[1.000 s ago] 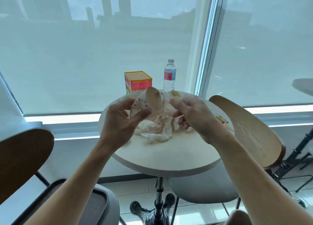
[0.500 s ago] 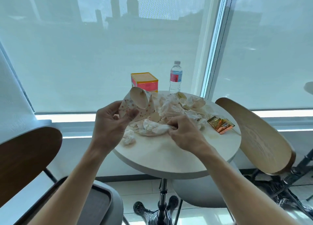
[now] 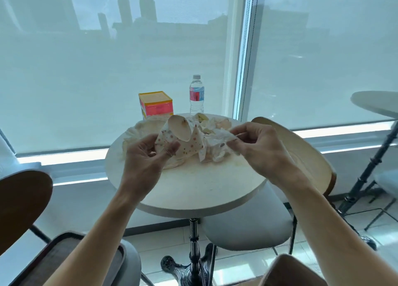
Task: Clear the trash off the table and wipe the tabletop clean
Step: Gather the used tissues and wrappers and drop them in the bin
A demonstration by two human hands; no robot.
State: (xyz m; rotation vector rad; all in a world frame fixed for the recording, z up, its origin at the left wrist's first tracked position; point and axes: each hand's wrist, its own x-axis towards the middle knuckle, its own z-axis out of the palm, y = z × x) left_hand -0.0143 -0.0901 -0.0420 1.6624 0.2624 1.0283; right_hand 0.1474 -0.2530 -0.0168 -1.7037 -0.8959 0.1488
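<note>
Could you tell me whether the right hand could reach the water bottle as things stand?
Probably not right away: the right hand pinches a crumpled napkin, and the water bottle stands beyond the trash pile at the table's far edge.

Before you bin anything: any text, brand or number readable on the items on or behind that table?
None can be read.
Clear plastic water bottle: red and blue label, print blurred.
Yellow and pink cardboard box: side panel markings too blurred.
Dotted paper cup: only a dot pattern, no words.
Crumpled white paper wrapper: small dark mark, illegible.
</note>
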